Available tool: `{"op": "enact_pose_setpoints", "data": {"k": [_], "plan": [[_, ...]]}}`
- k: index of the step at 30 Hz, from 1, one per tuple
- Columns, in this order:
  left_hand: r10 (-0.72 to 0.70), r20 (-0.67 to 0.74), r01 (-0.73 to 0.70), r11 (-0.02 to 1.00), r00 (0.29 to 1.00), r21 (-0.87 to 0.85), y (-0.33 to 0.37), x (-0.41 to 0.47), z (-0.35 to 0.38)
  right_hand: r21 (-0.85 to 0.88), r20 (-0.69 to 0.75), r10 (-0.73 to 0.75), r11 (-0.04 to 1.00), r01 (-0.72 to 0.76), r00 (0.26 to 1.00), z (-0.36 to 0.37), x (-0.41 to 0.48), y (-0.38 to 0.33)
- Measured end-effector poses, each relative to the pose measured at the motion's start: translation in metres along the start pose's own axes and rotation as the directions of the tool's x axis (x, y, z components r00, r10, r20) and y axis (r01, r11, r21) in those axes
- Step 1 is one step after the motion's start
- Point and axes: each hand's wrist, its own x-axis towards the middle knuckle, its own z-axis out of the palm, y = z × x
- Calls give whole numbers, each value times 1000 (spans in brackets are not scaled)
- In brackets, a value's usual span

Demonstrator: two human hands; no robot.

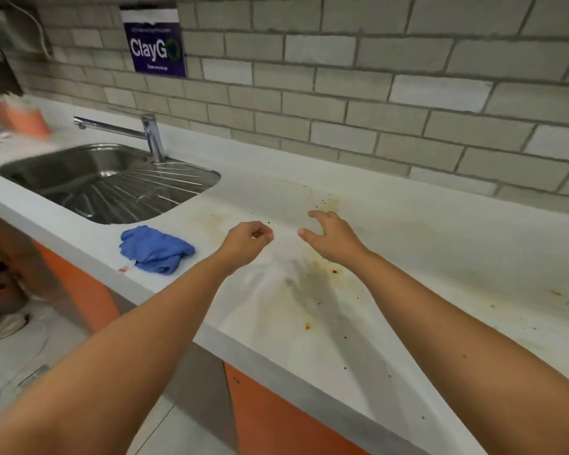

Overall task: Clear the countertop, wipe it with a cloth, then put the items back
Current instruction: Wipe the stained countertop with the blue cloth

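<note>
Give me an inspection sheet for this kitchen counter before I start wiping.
Surface: white countertop, yellowish stains and dark specks mid-counter.
Job's things: blue cloth bunched near the front edge, just in front of the sink.
Clutter: blurred orange container far left.
Grips: left hand curled, holding nothing; right hand open, fingers spread, over the counter.
Cables: white cable on the wall, top left.
Surroundings: faucet, tiled wall, ClayGo sign, orange cabinet fronts.

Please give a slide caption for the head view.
Left hand and right hand over stained white countertop; crumpled blue cloth beside steel sink.
</note>
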Motion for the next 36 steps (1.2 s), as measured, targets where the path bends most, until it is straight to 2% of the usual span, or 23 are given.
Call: {"op": "enact_pose_setpoints", "data": {"k": [4, 7, 10, 13, 14, 16, 18, 22, 25, 27, 29, 32, 34, 36], "plan": [[-44, -62, 55, 980, 997, 191, -33, 13, -31, -17, 79, -24, 1000, 26, 997, 36, 22, -18], [-106, -53, 117, 937, 993, 328, -65, 25, -59, -39, 122, -5, 999, 10, 992, 61, 38, -29], [-154, 2, 131, 847, 988, 516, -86, 39, -91, -41, 102, 42, 998, -38, 994, 78, 49, -38], [-223, 56, 122, 708, 973, 695, -97, 41, -121, -50, 97, 102, 994, -98, 990, 97, 59, -46], [-192, 98, 67, 704, 976, 707, -108, 46, -128, -54, 98, 120, 992, -115, 988, 104, 62, -48], [-82, 183, -59, 756, 980, 652, -129, 58, -137, -55, 99, 152, 988, -147, 983, 118, 68, -52], [-28, 269, -158, 748, 963, 645, -144, 64, -145, -49, 95, 183, 983, -179, 978, 130, 71, -56], [54, 466, -386, 647, 883, 658, -163, 74, -160, -75, 88, 234, 971, -228, 968, 151, 71, -59], [39, 579, -449, 674, 815, 586, -185, 73, -176, -116, 84, 261, 961, -251, 962, 158, 69, -56], [57, 566, -463, 646, 822, 607, -197, 71, -178, -133, 72, 276, 955, -265, 959, 161, 68, -55], [123, 511, -478, 586, 851, 654, -201, 72, -172, -142, 62, 285, 951, -274, 956, 162, 68, -54], [186, 413, -443, 548, 892, 709, -189, 69, -147, -204, 54, 263, 947, -248, 963, 166, 65, -52], [215, 318, -383, 550, 923, 742, -184, 66, -128, -241, 49, 234, 946, -216, 971, 168, 63, -49], [257, 197, -315, 595, 946, 739, -184, 62, -115, -246, 51, 214, 949, -196, 975, 168, 64, -45]]}}
